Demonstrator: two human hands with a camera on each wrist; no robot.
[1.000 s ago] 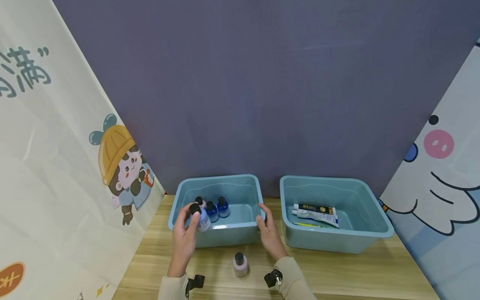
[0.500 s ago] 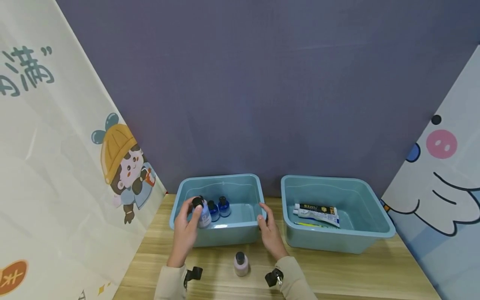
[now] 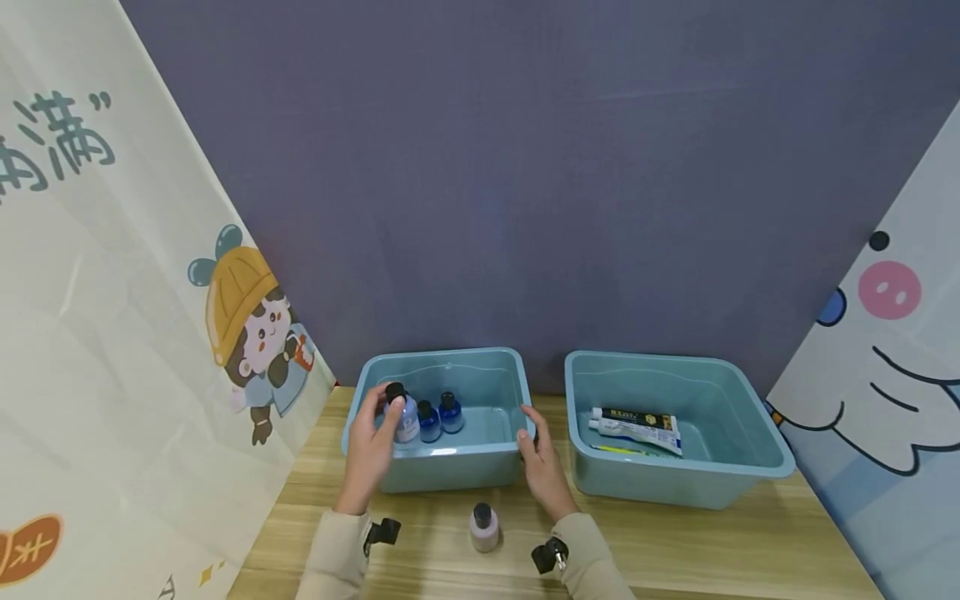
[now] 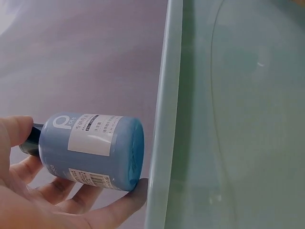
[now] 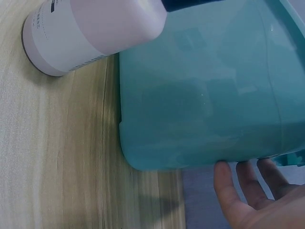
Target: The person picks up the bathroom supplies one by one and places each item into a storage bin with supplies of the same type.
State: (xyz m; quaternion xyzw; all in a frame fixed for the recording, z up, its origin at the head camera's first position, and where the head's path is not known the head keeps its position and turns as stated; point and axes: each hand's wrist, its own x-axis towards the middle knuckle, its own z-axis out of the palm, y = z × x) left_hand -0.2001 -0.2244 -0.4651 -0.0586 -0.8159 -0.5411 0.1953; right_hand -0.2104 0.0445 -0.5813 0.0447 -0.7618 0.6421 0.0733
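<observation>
My left hand (image 3: 370,446) grips a light blue bottle (image 3: 407,422) with a black cap and a white label. In the head view the bottle is upright at the left end of the left blue bin (image 3: 483,475). Two darker blue bottles (image 3: 440,421) stand beside it. In the left wrist view, curled fingers lie round the bottle (image 4: 95,148), close to the bin's rim (image 4: 164,114). My right hand (image 3: 546,475) holds the bin's front right corner, its thumb at the rim. The right wrist view has three fingertips (image 5: 223,169) against the outer wall.
A pale pink bottle (image 3: 483,531) with a black cap stands on the wooden table (image 3: 420,567) in front of the bin. To the right, a second blue bin (image 3: 645,487) contains a black tube (image 3: 633,418), a white tube (image 3: 637,432) and a yellow-green item (image 3: 622,450).
My left hand has carried the light blue bottle slightly back and right, and it stands straighter. A pinkish bottle behind it is now hidden. The right hand keeps its place on the bin.
</observation>
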